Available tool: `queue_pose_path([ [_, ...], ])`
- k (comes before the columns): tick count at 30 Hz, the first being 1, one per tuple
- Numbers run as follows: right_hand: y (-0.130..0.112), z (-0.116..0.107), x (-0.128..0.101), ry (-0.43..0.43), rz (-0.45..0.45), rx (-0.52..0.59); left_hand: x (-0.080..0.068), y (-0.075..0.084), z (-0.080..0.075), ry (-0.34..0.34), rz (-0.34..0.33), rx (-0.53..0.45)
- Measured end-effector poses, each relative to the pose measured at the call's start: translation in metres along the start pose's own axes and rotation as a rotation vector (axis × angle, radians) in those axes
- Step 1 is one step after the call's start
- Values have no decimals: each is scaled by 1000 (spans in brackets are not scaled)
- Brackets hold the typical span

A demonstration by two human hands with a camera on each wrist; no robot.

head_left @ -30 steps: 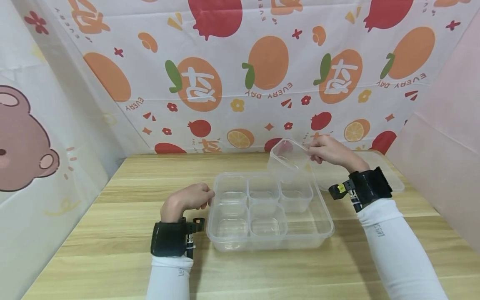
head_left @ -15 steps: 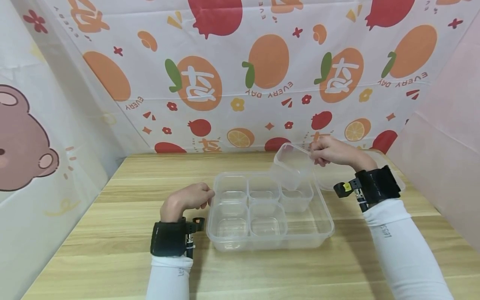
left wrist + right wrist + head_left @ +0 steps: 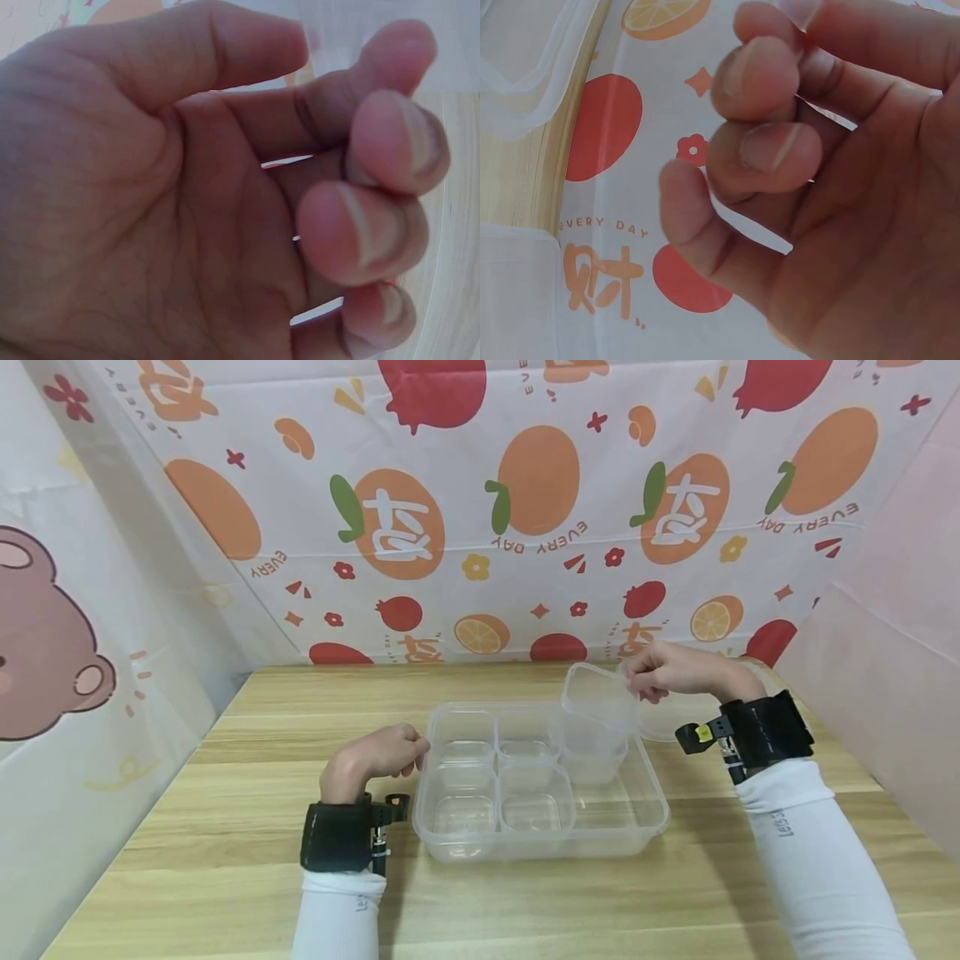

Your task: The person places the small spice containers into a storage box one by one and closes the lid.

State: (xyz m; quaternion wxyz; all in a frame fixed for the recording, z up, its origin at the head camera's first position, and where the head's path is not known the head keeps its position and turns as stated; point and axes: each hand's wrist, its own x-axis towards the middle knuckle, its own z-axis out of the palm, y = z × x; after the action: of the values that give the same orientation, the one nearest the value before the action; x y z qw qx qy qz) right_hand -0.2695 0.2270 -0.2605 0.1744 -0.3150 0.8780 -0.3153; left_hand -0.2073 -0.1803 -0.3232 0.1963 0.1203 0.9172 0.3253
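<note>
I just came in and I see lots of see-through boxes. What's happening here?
A person at a wooden table is handling small clear plastic cups in a big clear tray. The right hand pinches one small cup by its rim, tilted over another cup in the tray's far right corner. The left hand rests against the tray's left edge. The tray's near right spot has no cup.

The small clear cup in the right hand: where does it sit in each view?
Head: small clear cup, right of centre, over the tray's far-right corner.
Left wrist: not in it.
Right wrist: a clear rim at the upper-left edge, perhaps the cup.
Shared landmark: fruit-print backdrop.
</note>
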Motion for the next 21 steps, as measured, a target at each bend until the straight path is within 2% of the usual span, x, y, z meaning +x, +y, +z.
queue_pose_path([
  [10,1,3,-6,-48,-30,-29,0,0,0,-2,0,1],
  [21,-1,6,-8,-69,1,-44,0,2,0,-6,2,-6],
])
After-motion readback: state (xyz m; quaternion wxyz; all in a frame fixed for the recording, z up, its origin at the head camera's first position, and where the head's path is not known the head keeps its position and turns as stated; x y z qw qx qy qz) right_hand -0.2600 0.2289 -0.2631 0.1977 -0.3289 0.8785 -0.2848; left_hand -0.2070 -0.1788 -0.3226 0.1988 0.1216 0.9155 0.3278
